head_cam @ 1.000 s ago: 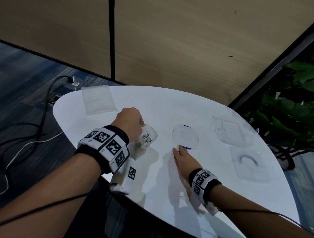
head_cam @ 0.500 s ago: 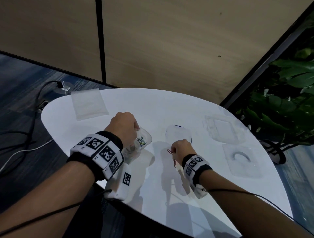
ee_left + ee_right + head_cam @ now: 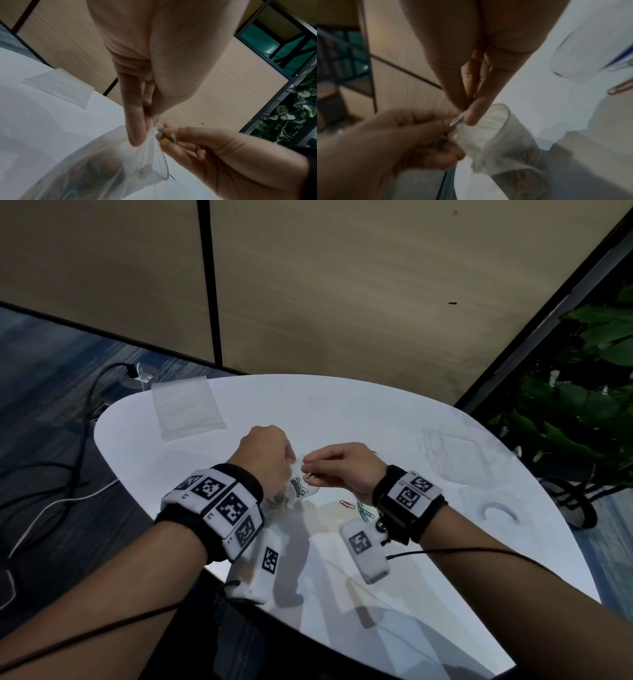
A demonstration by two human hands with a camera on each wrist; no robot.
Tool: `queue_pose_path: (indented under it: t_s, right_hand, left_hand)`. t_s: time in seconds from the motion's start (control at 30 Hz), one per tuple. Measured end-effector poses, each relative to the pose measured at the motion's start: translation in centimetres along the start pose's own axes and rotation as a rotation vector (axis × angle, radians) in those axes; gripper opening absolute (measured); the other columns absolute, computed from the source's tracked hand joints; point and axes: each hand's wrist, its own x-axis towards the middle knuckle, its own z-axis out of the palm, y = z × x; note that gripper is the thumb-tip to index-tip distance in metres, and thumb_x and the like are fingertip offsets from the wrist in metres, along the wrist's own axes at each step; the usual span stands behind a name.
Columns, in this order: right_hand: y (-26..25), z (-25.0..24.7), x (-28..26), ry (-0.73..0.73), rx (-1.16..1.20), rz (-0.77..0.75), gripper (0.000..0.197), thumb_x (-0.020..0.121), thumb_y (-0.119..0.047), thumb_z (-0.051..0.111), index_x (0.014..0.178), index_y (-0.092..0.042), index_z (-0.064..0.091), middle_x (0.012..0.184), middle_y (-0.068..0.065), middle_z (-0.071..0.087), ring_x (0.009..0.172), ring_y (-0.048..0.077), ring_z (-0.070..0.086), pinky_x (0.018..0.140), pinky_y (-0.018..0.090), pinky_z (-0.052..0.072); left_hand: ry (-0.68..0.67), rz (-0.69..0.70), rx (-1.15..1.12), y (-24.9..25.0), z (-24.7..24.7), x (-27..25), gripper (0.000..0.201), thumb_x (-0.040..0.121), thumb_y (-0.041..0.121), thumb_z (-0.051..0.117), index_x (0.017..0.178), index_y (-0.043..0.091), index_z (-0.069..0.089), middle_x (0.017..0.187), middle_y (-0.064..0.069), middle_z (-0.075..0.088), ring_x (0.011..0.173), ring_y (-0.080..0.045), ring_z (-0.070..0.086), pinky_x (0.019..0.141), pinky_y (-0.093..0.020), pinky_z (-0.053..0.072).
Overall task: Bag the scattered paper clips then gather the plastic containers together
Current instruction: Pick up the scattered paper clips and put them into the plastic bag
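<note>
Left grip point(image 3: 137, 121) pinches the bag point(image 3: 106, 162) rim; right grip point(image 3: 223, 155) pinches, apparently, a paper clip point(image 3: 456, 120).

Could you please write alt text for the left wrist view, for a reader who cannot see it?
The left hand pinches the rim of a clear plastic bag, holding it up above a white table, while the right hand brings a paper clip to the bag's mouth. A flat clear bag lies on the table behind.

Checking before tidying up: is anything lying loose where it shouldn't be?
Yes: loose paper clips lie on the white table under the right hand, outside the bag that the left hand holds.
</note>
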Motion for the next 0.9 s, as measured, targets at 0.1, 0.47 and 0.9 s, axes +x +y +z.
queue_pose_path:
  t_s: [0.1, 0.47, 0.9]
  right_hand:
    - [0.0, 1.6, 0.0, 0.004, -0.257, -0.085, 0.01, 0.084, 0.005, 0.067, 0.09, 0.0, 0.073, 0.086, 0.018, 0.073, 0.074, 0.028, 0.072, 0.081, 0.037, 0.061]
    - [-0.7, 0.0, -0.9, 0.058, -0.447, -0.229, 0.012, 0.079, 0.0, 0.074, 0.089, -0.006, 0.075, 0.085, 0.011, 0.075, 0.078, 0.025, 0.074, 0.071, 0.035, 0.062]
    - [11.6, -6.4, -1.2, -0.165, -1.672, 0.009, 0.093, 0.082, -0.001, 0.059, 0.154, -0.022, 0.002, 0.161, 0.012, 0.0, 0.146, 0.035, 0.016, 0.112, 0.042, 0.035]
  left_hand:
    - [-0.038, -0.015, -0.014, 0.3, -0.1, -0.1, 0.019, 0.091, 0.007, 0.06, 0.096, 0.013, 0.077, 0.092, -0.012, 0.074, 0.086, -0.029, 0.073, 0.086, -0.035, 0.059]
    - [-0.015, -0.015, -0.061, 0.0, -0.2, -0.1, 0.021, 0.092, 0.004, 0.057, 0.098, 0.01, 0.076, 0.094, -0.011, 0.075, 0.087, -0.028, 0.073, 0.088, -0.037, 0.059]
    - [-0.013, -0.021, -0.083, -1.2, -1.1, 0.0, 0.022, 0.091, 0.0, 0.056, 0.097, 0.008, 0.076, 0.102, -0.012, 0.072, 0.09, -0.031, 0.072, 0.086, -0.039, 0.06]
